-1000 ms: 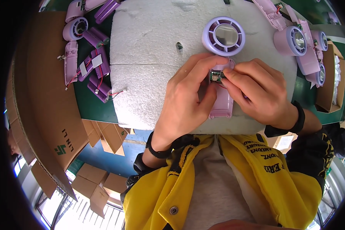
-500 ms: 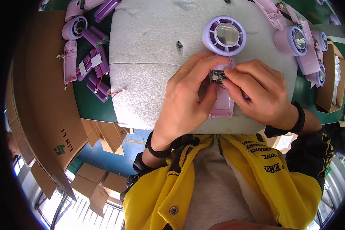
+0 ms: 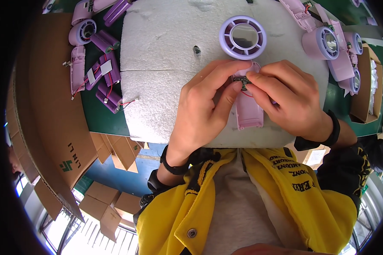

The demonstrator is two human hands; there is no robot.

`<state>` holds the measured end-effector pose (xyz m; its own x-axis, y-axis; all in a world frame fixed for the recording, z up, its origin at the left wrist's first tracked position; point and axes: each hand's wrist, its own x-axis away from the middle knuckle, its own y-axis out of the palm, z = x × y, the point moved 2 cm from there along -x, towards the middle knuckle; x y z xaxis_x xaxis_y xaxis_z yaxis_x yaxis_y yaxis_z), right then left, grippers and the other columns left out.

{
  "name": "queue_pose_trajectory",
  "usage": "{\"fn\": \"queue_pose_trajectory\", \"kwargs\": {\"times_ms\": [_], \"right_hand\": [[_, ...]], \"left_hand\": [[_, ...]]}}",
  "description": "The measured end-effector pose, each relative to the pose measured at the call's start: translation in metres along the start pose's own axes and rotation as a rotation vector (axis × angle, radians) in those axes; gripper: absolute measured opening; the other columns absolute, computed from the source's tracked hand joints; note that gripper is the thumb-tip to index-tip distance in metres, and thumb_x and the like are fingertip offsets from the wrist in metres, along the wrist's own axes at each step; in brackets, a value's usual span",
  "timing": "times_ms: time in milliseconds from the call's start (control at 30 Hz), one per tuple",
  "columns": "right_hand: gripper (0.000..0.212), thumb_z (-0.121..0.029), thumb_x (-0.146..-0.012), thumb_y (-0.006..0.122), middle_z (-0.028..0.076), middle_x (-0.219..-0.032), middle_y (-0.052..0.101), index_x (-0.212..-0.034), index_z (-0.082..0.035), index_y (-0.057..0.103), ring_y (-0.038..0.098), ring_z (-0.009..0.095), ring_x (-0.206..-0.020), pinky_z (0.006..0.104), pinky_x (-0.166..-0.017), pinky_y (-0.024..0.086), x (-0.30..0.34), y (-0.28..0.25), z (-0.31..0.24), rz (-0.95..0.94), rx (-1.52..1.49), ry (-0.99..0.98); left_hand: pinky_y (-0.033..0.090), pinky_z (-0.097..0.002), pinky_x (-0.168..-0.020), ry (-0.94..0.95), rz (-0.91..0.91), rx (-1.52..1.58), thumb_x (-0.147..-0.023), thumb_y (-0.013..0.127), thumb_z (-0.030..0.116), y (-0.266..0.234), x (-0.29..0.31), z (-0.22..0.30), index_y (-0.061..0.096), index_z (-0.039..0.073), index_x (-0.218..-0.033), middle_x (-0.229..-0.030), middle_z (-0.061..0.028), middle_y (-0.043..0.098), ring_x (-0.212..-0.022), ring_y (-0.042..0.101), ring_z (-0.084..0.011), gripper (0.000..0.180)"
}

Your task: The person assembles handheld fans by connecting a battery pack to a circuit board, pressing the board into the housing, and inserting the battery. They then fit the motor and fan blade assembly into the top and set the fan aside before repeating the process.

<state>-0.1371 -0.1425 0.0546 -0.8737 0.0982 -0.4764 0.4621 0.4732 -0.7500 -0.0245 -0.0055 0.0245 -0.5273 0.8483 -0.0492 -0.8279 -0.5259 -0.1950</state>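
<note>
A handheld fan lies on the white foam block (image 3: 157, 97), its round lilac head (image 3: 243, 37) pointing away from me and its pink handle shell (image 3: 250, 114) toward me. In the upper part of the handle sits a small green circuit board (image 3: 243, 81), with a red wire beside it. My left hand (image 3: 210, 100) curls round the handle's left side, its thumb pressed against the board. From the right, my right hand (image 3: 287, 93) pinches the board's right edge between thumb and fingers. The fingertips partly cover the board.
Purple battery packs (image 3: 108, 97) with wires and other fan parts (image 3: 78, 68) lie on the green table at left. More pink fans (image 3: 321, 44) lie at right beside a cardboard box (image 3: 367, 87). A large carton (image 3: 51, 106) flanks the left. A small dark piece (image 3: 196, 50) rests on the foam.
The fan has turned slightly, its head shifting left and the handle's near end right. My left thumb has moved up onto the board, which now shows less of its face.
</note>
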Motion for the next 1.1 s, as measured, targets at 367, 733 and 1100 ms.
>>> {"fn": "queue_pose_trajectory", "kwargs": {"times_ms": [367,733,1100], "right_hand": [[0.027,0.001,-0.067,0.081,0.01,-0.081,0.064,-0.089,-0.003,0.067,0.061,0.022,-0.063,0.0309,-0.052,0.049,-0.005,-0.005,0.007,0.011,0.0,-0.007],[0.027,-0.001,-0.071,0.081,0.009,-0.079,0.06,-0.086,-0.002,0.058,0.058,0.024,-0.065,0.0314,-0.058,0.047,-0.006,-0.005,0.015,-0.091,-0.224,0.281],[0.032,-0.006,-0.081,0.072,0.009,-0.094,0.061,-0.108,-0.002,0.055,0.061,0.02,-0.078,0.0308,-0.072,0.05,-0.007,-0.033,0.026,-0.61,-0.486,0.399]], "left_hand": [[0.055,-0.0299,-0.067,0.02,-0.019,0.022,-0.084,0.066,-0.007,0.001,-0.001,-0.001,0.067,0.006,-0.113,-0.101,-0.0112,0.069,-0.079,0.07,-0.0236,0.032],[0.053,-0.0294,-0.073,0.077,-0.081,-0.122,-0.083,0.066,-0.008,-0.004,0.0,0.003,0.071,0.004,-0.111,-0.1,-0.0118,0.067,-0.086,0.068,-0.0216,0.031],[0.051,-0.0296,-0.069,0.11,-0.02,-0.14,-0.079,0.063,-0.01,0.005,-0.001,0.003,0.075,0.007,-0.106,-0.098,-0.0123,0.066,-0.08,0.066,-0.0219,0.035]]}}
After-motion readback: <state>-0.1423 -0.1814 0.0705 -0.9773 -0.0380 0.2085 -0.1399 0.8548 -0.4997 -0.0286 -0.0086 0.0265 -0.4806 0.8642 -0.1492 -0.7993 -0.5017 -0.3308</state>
